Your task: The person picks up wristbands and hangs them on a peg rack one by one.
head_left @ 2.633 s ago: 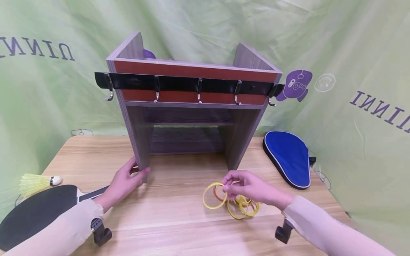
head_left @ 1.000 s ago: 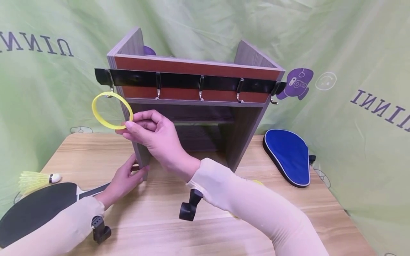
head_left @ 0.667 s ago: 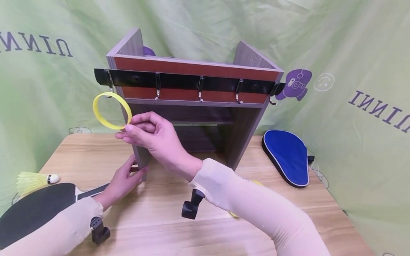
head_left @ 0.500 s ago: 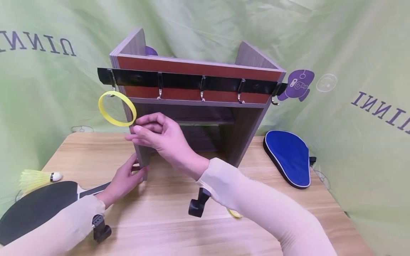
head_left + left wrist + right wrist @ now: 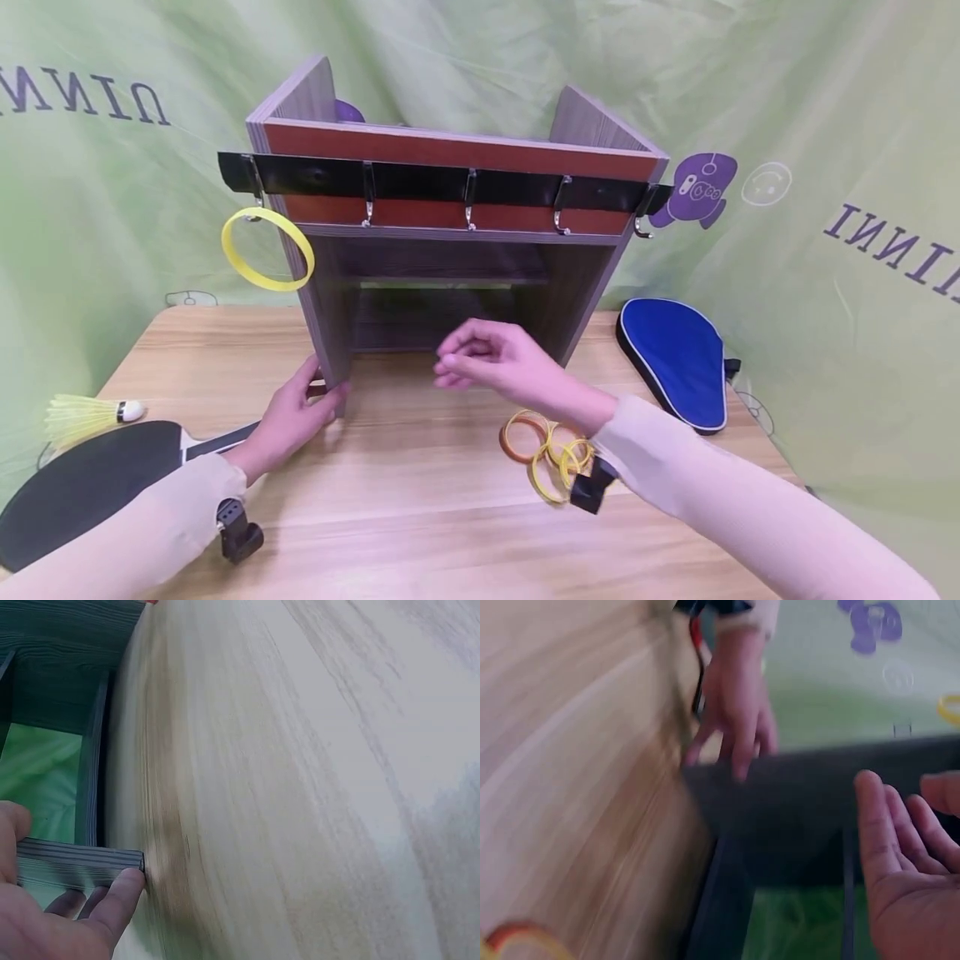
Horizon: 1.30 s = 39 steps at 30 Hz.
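Observation:
A yellow ring (image 5: 234, 254) hangs from the leftmost hook of a black hook rail (image 5: 423, 177) across the front of a small grey wooden shelf (image 5: 596, 283). My left hand (image 5: 288, 421) grips the bottom of the shelf's left side panel, thumb on one face and fingers on the other; the left wrist view shows this panel (image 5: 79, 857) between them. My right hand (image 5: 498, 362) is in the air before the shelf, fingers loosely bent, holding nothing. Below it, several yellow and orange rings (image 5: 534, 479) lie in a loose pile on the wooden table (image 5: 420, 517).
A black table tennis bat (image 5: 97, 483) and a yellow shuttlecock (image 5: 86, 418) lie at the left. A blue bat case (image 5: 671, 358) lies at the right beside the shelf. Green printed cloth (image 5: 465, 50) encloses the table behind and at the sides.
My right hand took a yellow ring from the pile up to the leftmost hook, let go of it there and moved back right and down. The left hand stayed on the panel.

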Each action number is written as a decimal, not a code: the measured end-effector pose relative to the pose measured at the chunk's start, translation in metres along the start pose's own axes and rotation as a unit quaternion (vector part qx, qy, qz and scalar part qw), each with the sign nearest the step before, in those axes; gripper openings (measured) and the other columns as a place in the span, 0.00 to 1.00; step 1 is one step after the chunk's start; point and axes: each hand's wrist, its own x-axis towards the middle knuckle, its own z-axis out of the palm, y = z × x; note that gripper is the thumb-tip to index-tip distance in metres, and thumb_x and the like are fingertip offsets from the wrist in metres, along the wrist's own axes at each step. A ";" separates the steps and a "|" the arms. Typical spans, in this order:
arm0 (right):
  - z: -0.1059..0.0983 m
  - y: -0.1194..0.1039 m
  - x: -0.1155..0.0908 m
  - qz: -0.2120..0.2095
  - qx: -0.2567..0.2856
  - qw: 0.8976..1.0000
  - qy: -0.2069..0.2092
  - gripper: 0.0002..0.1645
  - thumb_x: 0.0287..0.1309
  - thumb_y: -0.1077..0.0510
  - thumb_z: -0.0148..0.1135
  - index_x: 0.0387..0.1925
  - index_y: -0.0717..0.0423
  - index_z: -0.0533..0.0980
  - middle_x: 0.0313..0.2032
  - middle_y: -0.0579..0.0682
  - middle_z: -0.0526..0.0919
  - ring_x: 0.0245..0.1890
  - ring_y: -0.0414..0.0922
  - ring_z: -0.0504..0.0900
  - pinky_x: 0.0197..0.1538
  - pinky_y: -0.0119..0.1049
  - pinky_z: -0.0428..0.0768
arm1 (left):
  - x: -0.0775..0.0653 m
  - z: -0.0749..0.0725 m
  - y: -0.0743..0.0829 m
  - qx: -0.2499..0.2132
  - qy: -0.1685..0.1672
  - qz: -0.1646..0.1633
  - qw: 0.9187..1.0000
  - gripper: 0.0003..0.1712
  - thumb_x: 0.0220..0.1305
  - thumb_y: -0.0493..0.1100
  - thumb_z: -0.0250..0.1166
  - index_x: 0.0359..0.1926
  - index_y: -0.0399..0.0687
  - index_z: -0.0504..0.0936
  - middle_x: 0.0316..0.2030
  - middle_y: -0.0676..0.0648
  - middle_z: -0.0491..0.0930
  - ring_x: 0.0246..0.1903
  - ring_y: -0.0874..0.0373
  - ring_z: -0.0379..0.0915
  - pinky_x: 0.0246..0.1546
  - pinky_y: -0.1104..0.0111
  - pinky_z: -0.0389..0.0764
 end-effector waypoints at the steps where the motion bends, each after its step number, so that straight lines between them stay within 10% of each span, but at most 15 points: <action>1: -0.007 0.005 -0.006 0.003 -0.016 1.000 0.003 0.11 0.71 0.69 0.59 0.50 0.73 0.76 0.46 0.73 0.86 0.44 0.56 0.92 0.50 0.46 0.90 | 0.000 0.000 0.000 -0.002 -0.001 -0.001 1.000 0.33 0.77 0.43 0.61 0.77 0.42 0.62 0.65 0.26 0.74 0.61 0.32 0.77 0.43 0.72 0.84; 12: -0.073 0.059 -0.073 0.091 -0.191 0.977 0.001 0.09 0.66 0.65 0.64 0.42 0.71 0.79 0.32 0.59 0.86 0.30 0.45 0.85 0.35 0.33 0.87 | 0.000 0.003 -0.001 -0.012 -0.002 -0.001 1.000 0.35 0.77 0.43 0.60 0.78 0.43 0.59 0.66 0.26 0.73 0.62 0.32 0.76 0.43 0.73 0.85; 20: -0.082 0.081 -0.098 0.158 -0.230 0.960 -0.022 0.07 0.64 0.65 0.66 0.41 0.66 0.81 0.32 0.58 0.85 0.30 0.46 0.83 0.34 0.40 0.88 | 0.000 0.000 -0.001 -0.004 0.005 0.006 1.000 0.35 0.77 0.43 0.61 0.79 0.44 0.60 0.66 0.28 0.74 0.63 0.33 0.76 0.44 0.75 0.83; 39: -0.071 0.091 -0.094 0.084 -0.359 0.926 -0.082 0.01 0.62 0.64 0.70 0.36 0.58 0.85 0.27 0.42 0.81 0.28 0.32 0.72 0.33 0.27 0.75 | -0.001 0.000 -0.002 0.002 0.008 0.011 1.000 0.34 0.75 0.42 0.63 0.77 0.43 0.62 0.64 0.29 0.76 0.61 0.34 0.77 0.42 0.75 0.84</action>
